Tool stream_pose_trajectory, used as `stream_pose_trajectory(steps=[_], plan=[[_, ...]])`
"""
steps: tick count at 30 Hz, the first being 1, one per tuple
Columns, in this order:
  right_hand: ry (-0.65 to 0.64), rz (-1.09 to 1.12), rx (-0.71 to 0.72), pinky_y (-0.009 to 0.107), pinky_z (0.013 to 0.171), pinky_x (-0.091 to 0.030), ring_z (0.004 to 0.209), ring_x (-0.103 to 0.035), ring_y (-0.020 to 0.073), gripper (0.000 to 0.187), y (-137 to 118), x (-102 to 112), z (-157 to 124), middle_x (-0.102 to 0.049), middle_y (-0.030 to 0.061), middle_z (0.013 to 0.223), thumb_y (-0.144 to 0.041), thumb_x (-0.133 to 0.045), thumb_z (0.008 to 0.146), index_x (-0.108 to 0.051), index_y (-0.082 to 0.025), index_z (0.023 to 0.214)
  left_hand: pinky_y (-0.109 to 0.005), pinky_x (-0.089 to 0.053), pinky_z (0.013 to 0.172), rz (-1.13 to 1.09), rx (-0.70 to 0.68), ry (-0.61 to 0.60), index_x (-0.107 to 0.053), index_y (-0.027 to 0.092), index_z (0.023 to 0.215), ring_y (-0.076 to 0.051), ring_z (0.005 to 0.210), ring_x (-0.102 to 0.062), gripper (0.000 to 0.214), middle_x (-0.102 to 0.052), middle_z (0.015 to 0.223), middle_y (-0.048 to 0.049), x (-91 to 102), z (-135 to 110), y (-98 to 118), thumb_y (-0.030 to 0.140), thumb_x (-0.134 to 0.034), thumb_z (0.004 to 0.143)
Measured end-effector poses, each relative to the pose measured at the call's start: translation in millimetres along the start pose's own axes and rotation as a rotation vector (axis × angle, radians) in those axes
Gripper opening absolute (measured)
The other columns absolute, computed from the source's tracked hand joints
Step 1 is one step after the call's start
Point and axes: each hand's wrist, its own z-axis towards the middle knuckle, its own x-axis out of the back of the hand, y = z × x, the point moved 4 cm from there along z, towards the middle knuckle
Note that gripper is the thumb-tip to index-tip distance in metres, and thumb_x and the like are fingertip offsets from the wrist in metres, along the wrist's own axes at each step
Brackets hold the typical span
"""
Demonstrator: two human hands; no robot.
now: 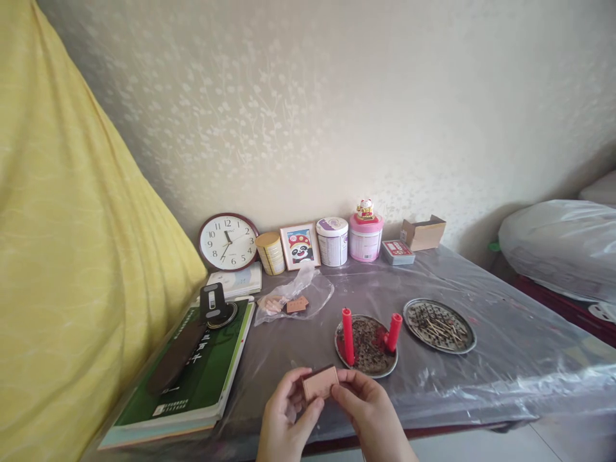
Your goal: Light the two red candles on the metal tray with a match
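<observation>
Both my hands hold a small tan matchbox [320, 383] low in the middle of the view, above the table's front edge. My left hand [285, 417] grips its left end and my right hand [370, 410] pinches its right end. Just beyond the box lies a round metal plate [380, 369] with two red candles [347, 344] standing on it, the right candle [394, 332] leaning. A second metal plate [464, 346] to the right is covered with several spent matches.
The table [505, 359] is covered in clear plastic sheeting. A green book [192, 378] with a dark case on it lies at left. A wall clock [228, 241], tins, a framed picture, card box and cardboard box line the wall. A yellow curtain [62, 256] hangs left.
</observation>
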Motion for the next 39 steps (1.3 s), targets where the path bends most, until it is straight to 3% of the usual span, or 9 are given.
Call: stream_pose_trajectory(steps=[4, 10, 18, 39], plan=[[0.072, -0.156, 0.103, 0.03, 0.076, -0.049, 0.081, -0.064, 0.0228, 0.037, -5.3, 3.3, 0.8, -0.071, 0.0061, 0.083, -0.046, -0.084, 0.055, -0.069, -0.017, 0.073, -0.031, -0.053, 0.063, 0.068, 0.037, -0.096, -0.069, 0.021, 0.088, -0.021, 0.067, -0.066, 0.018, -0.072, 0.078, -0.0057, 3.8, 4.5, 6.9, 0.032, -0.071, 0.075], [0.005, -0.171, 0.08, 0.031, 0.078, -0.05, 0.084, -0.064, 0.0233, 0.037, -4.9, 0.7, -1.8, -0.07, 0.0057, 0.085, -0.051, -0.078, 0.065, -0.064, -0.018, 0.071, -0.033, -0.053, 0.078, 0.181, -0.188, -0.086, -0.073, 0.023, 0.083, -0.026, 0.09, -0.065, 0.009, -0.067, 0.094, -0.0083, 6.9, 6.8, 16.2, 0.023, -0.07, 0.074], [0.006, -0.087, 0.134, 0.032, 0.088, -0.049, 0.098, -0.064, 0.0243, 0.038, -13.8, 1.4, -1.4, -0.071, 0.0067, 0.101, -0.041, -0.082, 0.064, -0.064, -0.02, 0.089, -0.039, -0.053, 0.08, -0.117, 0.023, -0.072, -0.07, 0.02, 0.096, -0.028, 0.091, -0.068, 0.024, -0.074, 0.093, -0.0111, 10.6, 9.4, 5.5, 0.026, -0.074, 0.073], [-0.11, -0.136, 0.228, 0.039, 0.092, -0.051, 0.105, -0.064, 0.0269, 0.039, -18.5, 1.2, 0.0, -0.069, 0.0087, 0.107, -0.038, -0.081, 0.067, -0.062, -0.022, 0.098, -0.039, -0.052, 0.086, -0.047, -0.074, -0.027, -0.069, 0.019, 0.095, -0.028, 0.096, -0.066, 0.024, -0.072, 0.098, -0.012, 17.2, 11.2, 15.9, 0.026, -0.074, 0.072]])
